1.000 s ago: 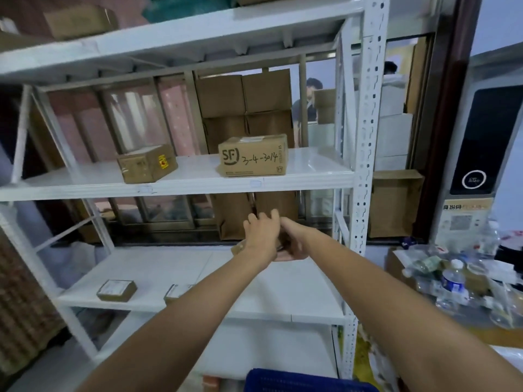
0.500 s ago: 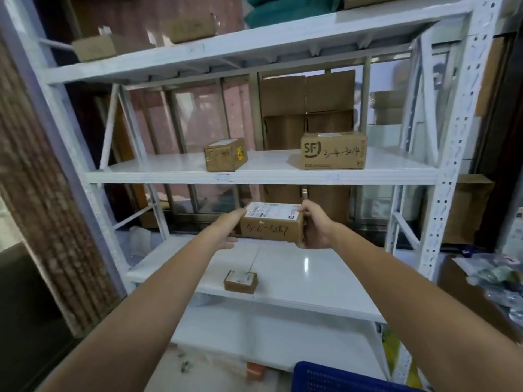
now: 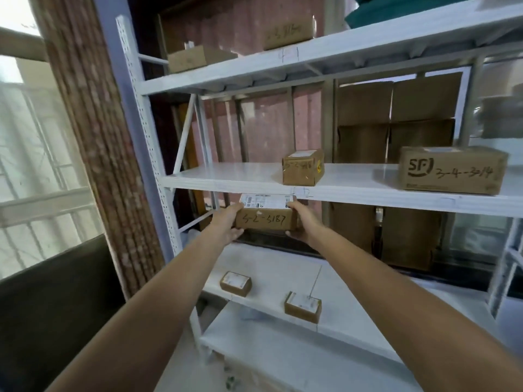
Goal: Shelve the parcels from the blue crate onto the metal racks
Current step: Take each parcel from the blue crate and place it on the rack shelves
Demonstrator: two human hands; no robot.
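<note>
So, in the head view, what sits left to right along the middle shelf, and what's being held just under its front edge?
On the middle shelf: small box → SF box. Just below the shelf's front edge: left hand → parcel marked 5-2-3187 → right hand, both hands gripping the parcel's ends.

The fingers (image 3: 291, 205) of both hands vanish behind the held parcel (image 3: 266, 215). Its label print is unreadably small. The frame's top edge crops a teal bundle (image 3: 418, 7) on the top shelf.
</note>
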